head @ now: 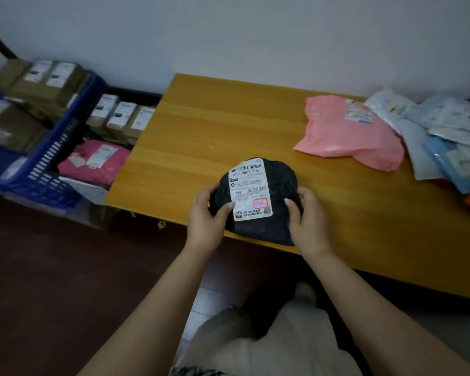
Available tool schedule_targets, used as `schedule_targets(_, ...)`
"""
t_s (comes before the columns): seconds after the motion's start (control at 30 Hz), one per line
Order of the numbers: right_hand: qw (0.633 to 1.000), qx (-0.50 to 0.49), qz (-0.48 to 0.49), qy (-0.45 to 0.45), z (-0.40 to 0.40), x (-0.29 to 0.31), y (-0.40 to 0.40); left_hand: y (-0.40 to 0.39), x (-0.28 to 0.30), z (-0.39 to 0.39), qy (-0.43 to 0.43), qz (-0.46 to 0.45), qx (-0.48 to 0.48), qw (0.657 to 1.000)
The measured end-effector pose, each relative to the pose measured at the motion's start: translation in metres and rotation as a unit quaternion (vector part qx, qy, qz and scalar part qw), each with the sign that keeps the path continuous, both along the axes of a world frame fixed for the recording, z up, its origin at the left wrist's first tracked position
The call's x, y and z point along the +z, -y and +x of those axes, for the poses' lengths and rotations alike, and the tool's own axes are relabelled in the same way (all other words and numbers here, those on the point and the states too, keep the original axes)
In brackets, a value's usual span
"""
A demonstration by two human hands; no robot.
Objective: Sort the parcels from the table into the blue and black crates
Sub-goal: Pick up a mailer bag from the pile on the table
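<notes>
black parcel [258, 196] at the bench [201, 126] near edge, label up, presumably so it can be read for sorting. left hand [205, 213] and right hand [307, 215] each grip a side, thumbs on top. blue crate [52, 158] lies at 9 o'clock; pink parcel [347, 134] at 2 o'clock.

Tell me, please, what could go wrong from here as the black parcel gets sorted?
The black parcel, held by left hand and right hand, overhangs the table edge; a loosened grip could drop it. The blue crate looks heaped with boxes, so additions might slide off.
</notes>
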State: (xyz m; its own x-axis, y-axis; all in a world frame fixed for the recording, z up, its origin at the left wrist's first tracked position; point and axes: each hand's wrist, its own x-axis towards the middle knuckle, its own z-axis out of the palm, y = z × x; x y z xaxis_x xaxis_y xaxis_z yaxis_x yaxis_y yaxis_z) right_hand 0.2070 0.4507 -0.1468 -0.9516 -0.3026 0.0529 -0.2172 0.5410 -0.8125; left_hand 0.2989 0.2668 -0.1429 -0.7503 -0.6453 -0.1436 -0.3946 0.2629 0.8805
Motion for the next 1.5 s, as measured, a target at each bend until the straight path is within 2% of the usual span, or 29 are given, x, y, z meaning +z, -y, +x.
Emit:
schedule_targets(0.13, 0.999, 0.037, 0.005, -0.02, 0.016, 0.007, 0.055, 0.047, 0.008, 0.029, -0.027, -0.02, 0.043, 0.999)
schedule_targets(0.3, 0.997, 0.07, 0.011, -0.02, 0.018, 0.008, 0.119, 0.094, 0.014, 0.048, -0.052, -0.003, 0.097, 0.994)
schedule_targets(0.47, 0.996, 0.09, 0.015, 0.004, 0.009, -0.001, 0.193, 0.16, 0.008, 0.048, -0.021, 0.003, 0.114, 0.993)
schedule_targets(0.63, 0.99, 0.139, -0.004, 0.037, -0.006, -0.011, 0.278, 0.244, -0.001, 0.042, 0.037, -0.031, 0.092, 0.995)
schedule_targets(0.73, 0.983, 0.177, 0.019, 0.041, -0.012, -0.015, 0.331, 0.296, 0.0, 0.043, 0.074, -0.046, 0.108, 0.99)
schedule_targets(0.97, 0.963, 0.259, 0.075, 0.028, -0.011, -0.016, 0.446, 0.391, -0.004, 0.066, 0.094, -0.032, 0.159, 0.982)
schedule_targets(1.1, 0.959, 0.262, 0.108, 0.023, 0.009, -0.028, 0.511, 0.455, -0.01, 0.085, 0.102, -0.018, 0.165, 0.981)
schedule_targets(1.23, 0.964, 0.228, 0.138, 0.026, 0.053, -0.04, 0.572, 0.53, -0.016, 0.118, 0.117, -0.017, 0.118, 0.986)
schedule_targets(1.33, 0.971, 0.204, 0.122, 0.03, 0.095, -0.043, 0.621, 0.59, -0.017, 0.155, 0.132, -0.018, 0.092, 0.987)
schedule_targets(1.5, 0.975, 0.199, 0.081, 0.053, 0.158, -0.044, 0.694, 0.68, -0.016, 0.202, 0.137, 0.007, 0.109, 0.984)
